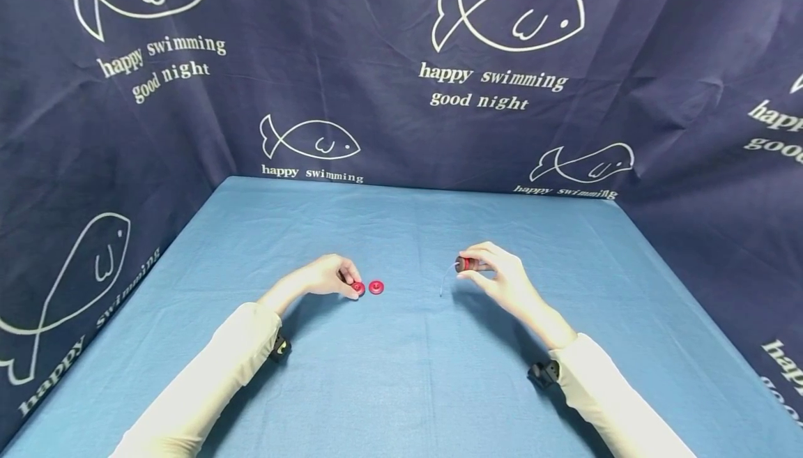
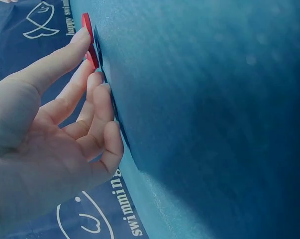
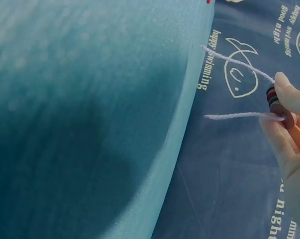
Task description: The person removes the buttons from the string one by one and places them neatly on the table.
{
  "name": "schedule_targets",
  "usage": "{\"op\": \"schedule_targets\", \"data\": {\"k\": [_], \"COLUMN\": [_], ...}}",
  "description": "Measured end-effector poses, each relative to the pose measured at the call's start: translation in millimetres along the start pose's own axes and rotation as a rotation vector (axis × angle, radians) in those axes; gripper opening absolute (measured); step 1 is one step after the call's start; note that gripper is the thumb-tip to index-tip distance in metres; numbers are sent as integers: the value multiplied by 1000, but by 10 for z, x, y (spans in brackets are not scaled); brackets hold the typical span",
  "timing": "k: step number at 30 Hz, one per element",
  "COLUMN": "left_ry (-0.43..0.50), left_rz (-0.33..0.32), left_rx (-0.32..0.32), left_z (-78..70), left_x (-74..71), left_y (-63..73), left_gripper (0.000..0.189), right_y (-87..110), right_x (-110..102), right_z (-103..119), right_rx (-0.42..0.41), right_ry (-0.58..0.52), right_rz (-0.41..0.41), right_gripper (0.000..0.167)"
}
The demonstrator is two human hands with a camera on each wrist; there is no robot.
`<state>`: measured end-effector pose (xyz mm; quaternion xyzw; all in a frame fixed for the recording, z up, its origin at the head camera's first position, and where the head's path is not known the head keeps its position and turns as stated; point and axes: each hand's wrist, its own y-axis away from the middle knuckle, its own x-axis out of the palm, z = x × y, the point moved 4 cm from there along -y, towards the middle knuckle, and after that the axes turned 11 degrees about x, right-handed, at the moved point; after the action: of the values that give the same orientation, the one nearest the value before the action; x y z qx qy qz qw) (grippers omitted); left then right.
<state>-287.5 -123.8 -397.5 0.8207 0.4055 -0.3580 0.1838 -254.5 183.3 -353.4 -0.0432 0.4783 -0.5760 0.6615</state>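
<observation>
My left hand [image 1: 326,275] pinches a red button [image 1: 358,288] at the cloth, between thumb and index finger. A second red button [image 1: 376,287] lies flat just right of it, apart from the fingers. In the left wrist view both are seen nearly edge-on, the held red button [image 2: 93,57] partly hidden. To the right, my right hand [image 1: 505,278] holds a short stack of dark, red and brown discs [image 1: 463,264] above the table, gripped between thumb and fingers. A pale string [image 3: 234,115] runs out of the stack, both loose ends showing in the right wrist view.
Blue cloth covers the table [image 1: 389,374]. Dark blue curtains [image 1: 376,81] with white fish and lettering hang at the back and sides. A small black device [image 1: 280,348] sits under the left wrist, another black device [image 1: 543,374] under the right.
</observation>
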Motion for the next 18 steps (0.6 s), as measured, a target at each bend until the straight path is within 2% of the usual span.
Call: {"op": "schedule_targets", "data": {"k": [6,18], "left_ry": [-1,-50], "left_rz": [13,-31], "left_rx": [-18,36], "left_z": [26,-22], "left_x": [20,-12], "left_y": [-6,-22], "left_gripper": [24,22], "right_y": [5,6], "right_x": [0,1], "right_z": [-1,-16], "right_rx": [6,10], "right_ry": [-13,-14], "right_rz": [0,12], "right_gripper": [37,37]}}
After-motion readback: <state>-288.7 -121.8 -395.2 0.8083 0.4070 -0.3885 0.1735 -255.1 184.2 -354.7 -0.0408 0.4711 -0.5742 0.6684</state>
